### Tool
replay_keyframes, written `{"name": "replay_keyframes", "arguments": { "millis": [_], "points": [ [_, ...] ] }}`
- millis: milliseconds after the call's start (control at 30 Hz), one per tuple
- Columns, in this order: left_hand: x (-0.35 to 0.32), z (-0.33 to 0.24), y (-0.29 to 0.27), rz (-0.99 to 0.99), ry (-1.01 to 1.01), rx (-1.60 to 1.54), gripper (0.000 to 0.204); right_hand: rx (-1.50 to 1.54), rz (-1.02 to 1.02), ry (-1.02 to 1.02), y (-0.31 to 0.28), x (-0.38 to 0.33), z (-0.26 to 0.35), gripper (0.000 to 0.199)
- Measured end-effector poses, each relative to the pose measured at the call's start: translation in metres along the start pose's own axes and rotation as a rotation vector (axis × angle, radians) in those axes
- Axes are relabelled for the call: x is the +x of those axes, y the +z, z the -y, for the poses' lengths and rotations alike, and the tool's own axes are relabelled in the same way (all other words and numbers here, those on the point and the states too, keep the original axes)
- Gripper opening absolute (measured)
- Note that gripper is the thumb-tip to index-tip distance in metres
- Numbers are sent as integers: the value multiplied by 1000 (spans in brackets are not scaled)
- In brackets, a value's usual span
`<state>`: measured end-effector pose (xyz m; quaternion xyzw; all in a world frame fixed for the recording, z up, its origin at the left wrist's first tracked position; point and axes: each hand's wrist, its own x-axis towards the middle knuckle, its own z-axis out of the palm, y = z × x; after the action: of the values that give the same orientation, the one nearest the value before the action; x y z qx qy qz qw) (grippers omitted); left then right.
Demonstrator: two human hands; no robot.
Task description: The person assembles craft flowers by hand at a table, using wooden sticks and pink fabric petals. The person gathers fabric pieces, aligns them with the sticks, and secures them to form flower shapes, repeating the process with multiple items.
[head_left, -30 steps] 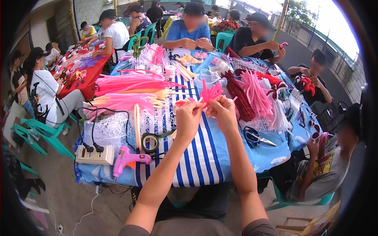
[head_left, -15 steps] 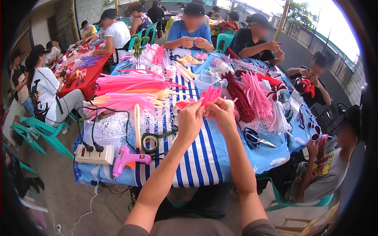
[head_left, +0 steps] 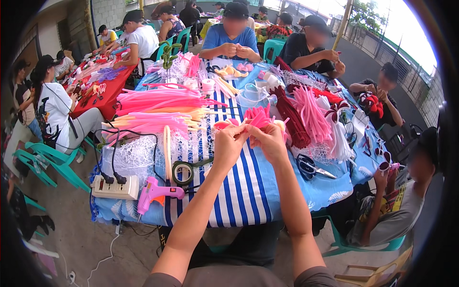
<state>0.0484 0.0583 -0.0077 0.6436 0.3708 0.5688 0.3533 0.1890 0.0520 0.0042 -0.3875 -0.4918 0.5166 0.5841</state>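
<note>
Above the middle of the table, my left hand [head_left: 230, 143] and my right hand [head_left: 269, 142] meet at the fingertips. Both pinch a bright pink bent pipe cleaner piece [head_left: 258, 116], whose loops stand up behind my fingers. Its lower part is hidden by the fingers. Pink and peach curved pieces [head_left: 224, 125] lie just beyond my left hand. A dark red pipe cleaner bundle [head_left: 290, 119] and a light pink bundle [head_left: 311, 112] rest right of my right hand. Left of my hands lie long pink pipe cleaners [head_left: 153, 100].
On the near left are a pink glue gun [head_left: 158, 195], a corded power strip [head_left: 114, 188] and a dark green tape roll [head_left: 182, 173]. Scissors [head_left: 315, 167] lie right of my right forearm. A clear plastic container [head_left: 253, 95] stands beyond my hands. Several people work around the tables.
Both hands have dipped slightly with fingertips drawn closer together. The pink loops now sit lower and more spread behind the fingers.
</note>
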Motion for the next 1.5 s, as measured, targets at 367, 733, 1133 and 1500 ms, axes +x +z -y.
{"name": "replay_keyframes", "arguments": {
  "millis": [367, 733, 1133, 1500],
  "points": [
    [0, -10, -6, 114, -227, -220, 21, 80, -32, -61, -11, -1, 9, 18],
    [3, -14, -13, 281, -342, -247, 16, 58, -40, -1, -9, -4, 16, 19],
    [-7, -47, -5, 255, 109, -196, 10, 508, -290, -162, -41, 5, 22, 14],
    [2, -14, -1, 198, -207, -735, 21, 490, -241, -135, 14, -37, 8, 7]
  ]
}}
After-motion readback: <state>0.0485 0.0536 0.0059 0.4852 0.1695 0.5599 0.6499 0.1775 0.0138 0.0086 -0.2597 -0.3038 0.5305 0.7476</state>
